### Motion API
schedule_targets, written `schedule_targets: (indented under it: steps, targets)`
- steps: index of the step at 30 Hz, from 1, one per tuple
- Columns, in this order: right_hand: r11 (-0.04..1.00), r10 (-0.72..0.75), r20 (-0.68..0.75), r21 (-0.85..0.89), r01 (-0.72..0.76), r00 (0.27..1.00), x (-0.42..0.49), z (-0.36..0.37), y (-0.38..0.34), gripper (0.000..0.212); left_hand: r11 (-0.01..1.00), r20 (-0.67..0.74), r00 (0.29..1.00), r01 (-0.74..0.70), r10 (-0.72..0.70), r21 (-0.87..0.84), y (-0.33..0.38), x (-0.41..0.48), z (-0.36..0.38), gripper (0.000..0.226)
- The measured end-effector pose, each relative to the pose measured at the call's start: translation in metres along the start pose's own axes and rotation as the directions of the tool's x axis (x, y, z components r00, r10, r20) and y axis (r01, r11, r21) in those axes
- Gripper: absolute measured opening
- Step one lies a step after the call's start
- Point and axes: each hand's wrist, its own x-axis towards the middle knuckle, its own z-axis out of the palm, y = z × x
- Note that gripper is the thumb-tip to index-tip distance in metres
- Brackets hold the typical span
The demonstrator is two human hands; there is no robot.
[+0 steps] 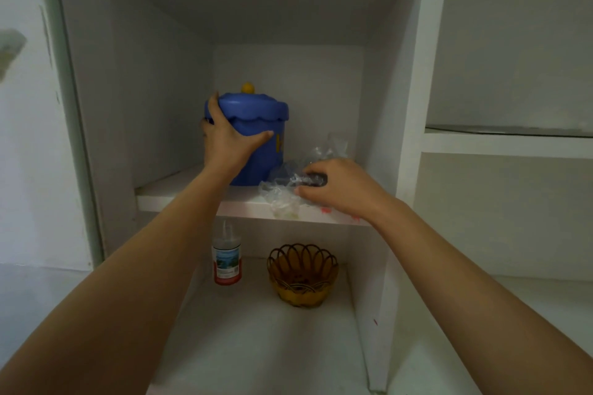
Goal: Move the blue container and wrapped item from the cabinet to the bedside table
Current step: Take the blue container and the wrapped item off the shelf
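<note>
A blue container (pixel 256 115) with a scalloped lid and a yellow knob stands upright on the upper shelf (pixel 179 196) of the white cabinet. My left hand (pixel 226 141) wraps around its left front side, thumb across the front. To its right lies the wrapped item (pixel 288 183), something dark inside crinkled clear plastic, near the shelf's front edge. My right hand (pixel 337 187) rests on top of it with fingers curled over the dark part.
On the lower shelf stand a clear bottle (pixel 227 261) with a red-banded label and an amber plastic basket (pixel 302 274). The cabinet's side walls close in on both hands. Another shelf (pixel 507 141) opens to the right.
</note>
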Motion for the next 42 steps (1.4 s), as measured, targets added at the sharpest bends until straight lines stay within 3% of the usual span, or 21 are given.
schedule_targets:
  steps: [4,21,28,34,42]
  targets:
    - [1.0,0.011,-0.06,0.001,-0.011,0.998,-0.004,-0.002,-0.003,0.032,1.0,-0.02,1.0,-0.009,0.008,-0.012,-0.001,-0.001,-0.005,0.103]
    - [0.997,-0.009,-0.094,-0.072,0.002,0.995,-0.04,-0.005,-0.031,0.032,0.999,-0.076,0.997,-0.01,0.007,-0.038,0.014,-0.025,-0.043,0.101]
    - [0.961,-0.013,-0.014,-0.278,0.008,1.0,-0.048,0.001,-0.034,0.05,0.999,-0.07,0.998,-0.005,0.002,-0.037,0.016,-0.036,-0.054,0.102]
    - [0.97,-0.065,-0.104,-0.24,0.039,0.992,-0.051,0.001,-0.037,0.024,0.999,-0.07,0.998,-0.005,0.002,-0.043,0.017,-0.041,-0.058,0.102]
    - [0.941,-0.09,-0.138,-0.337,0.039,0.986,-0.048,0.005,-0.041,0.02,0.999,-0.057,0.998,-0.01,0.008,-0.035,0.015,-0.041,-0.061,0.103]
